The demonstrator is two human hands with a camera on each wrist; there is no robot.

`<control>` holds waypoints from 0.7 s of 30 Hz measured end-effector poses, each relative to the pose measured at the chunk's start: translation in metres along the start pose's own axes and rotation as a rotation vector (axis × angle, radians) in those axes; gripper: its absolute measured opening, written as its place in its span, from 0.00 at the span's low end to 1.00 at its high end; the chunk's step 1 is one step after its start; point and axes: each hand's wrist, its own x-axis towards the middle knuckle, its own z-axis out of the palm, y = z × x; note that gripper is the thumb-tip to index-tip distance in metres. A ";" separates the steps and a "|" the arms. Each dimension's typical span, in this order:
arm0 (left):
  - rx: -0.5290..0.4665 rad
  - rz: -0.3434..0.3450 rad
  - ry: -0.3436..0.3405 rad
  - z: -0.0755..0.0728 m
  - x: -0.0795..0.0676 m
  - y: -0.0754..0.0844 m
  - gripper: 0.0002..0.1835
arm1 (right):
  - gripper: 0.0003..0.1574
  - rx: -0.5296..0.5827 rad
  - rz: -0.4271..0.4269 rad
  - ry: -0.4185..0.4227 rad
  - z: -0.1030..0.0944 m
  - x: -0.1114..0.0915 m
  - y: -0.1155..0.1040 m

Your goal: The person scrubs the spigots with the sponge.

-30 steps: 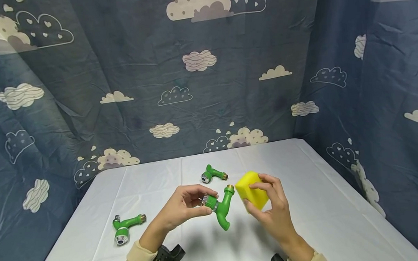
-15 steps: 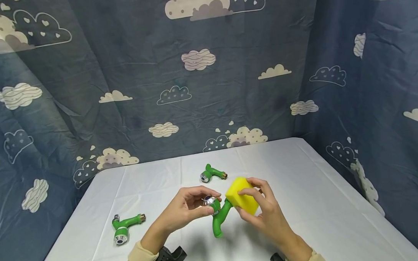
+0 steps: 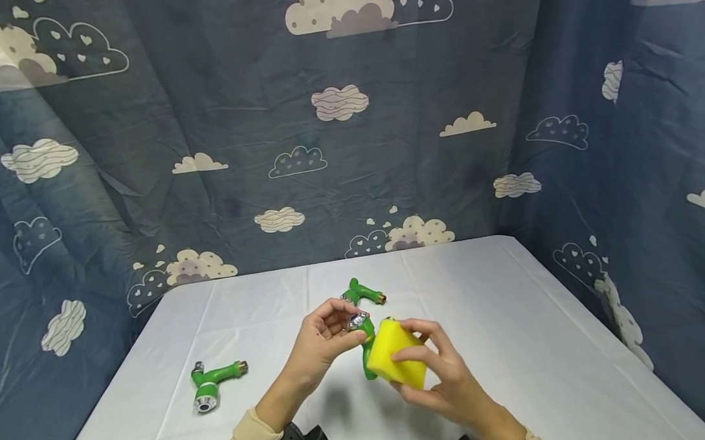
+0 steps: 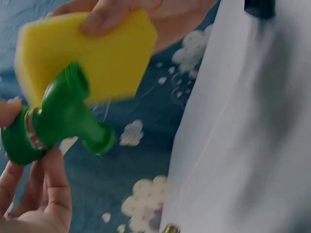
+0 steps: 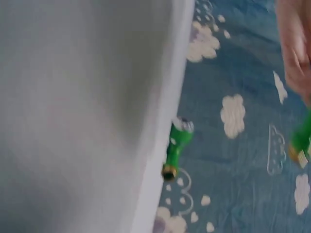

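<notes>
My left hand [image 3: 318, 341] holds a green tap [image 3: 368, 349] by its green-and-chrome knob end, above the table. In the left wrist view the tap's green body [image 4: 65, 114] and spout show in front of a yellow sponge [image 4: 107, 58]. My right hand [image 3: 451, 378] grips the sponge [image 3: 395, 358] between thumb and fingers, close against the tap's side; whether they touch, I cannot tell. The sponge covers part of the tap in the head view. At the right wrist view's edge, only part of my left hand [image 5: 294, 48] and the held tap [image 5: 302, 138] appear.
A second green tap [image 3: 215, 383] lies on the white-covered table [image 3: 508, 344] at the left. Another green tap [image 3: 363, 292] lies farther back, partly hidden behind my left hand. A dark cloud-patterned curtain [image 3: 238, 120] surrounds the back and sides.
My right hand has brought the sponge leftward and down, from apart from the tap, to its threaded end, then along its side. My left hand has turned the tap and risen slightly.
</notes>
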 end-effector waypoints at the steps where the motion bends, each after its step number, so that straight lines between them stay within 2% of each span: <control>1: 0.002 -0.006 0.027 0.004 0.000 -0.002 0.23 | 0.18 0.011 -0.039 -0.030 0.002 0.000 -0.001; 4: -0.042 -0.030 0.084 0.014 -0.002 -0.007 0.24 | 0.19 0.013 -0.065 -0.052 0.005 -0.001 -0.003; 8: -0.118 -0.051 0.170 0.026 -0.004 -0.013 0.19 | 0.19 -0.004 -0.042 -0.008 0.006 -0.001 -0.004; 11: -0.116 -0.040 0.186 0.034 -0.006 -0.017 0.14 | 0.21 -0.033 -0.021 0.039 0.006 -0.002 -0.003; 13: -0.091 -0.011 0.147 0.038 -0.007 -0.020 0.17 | 0.22 -0.042 0.006 0.082 0.006 -0.002 -0.001; 18: -0.029 0.099 -0.041 0.042 -0.011 -0.023 0.33 | 0.25 -0.044 0.046 0.172 0.006 -0.002 0.002; 21: -0.006 0.139 -0.083 0.042 -0.012 -0.024 0.39 | 0.26 -0.069 0.052 0.188 0.006 -0.002 0.002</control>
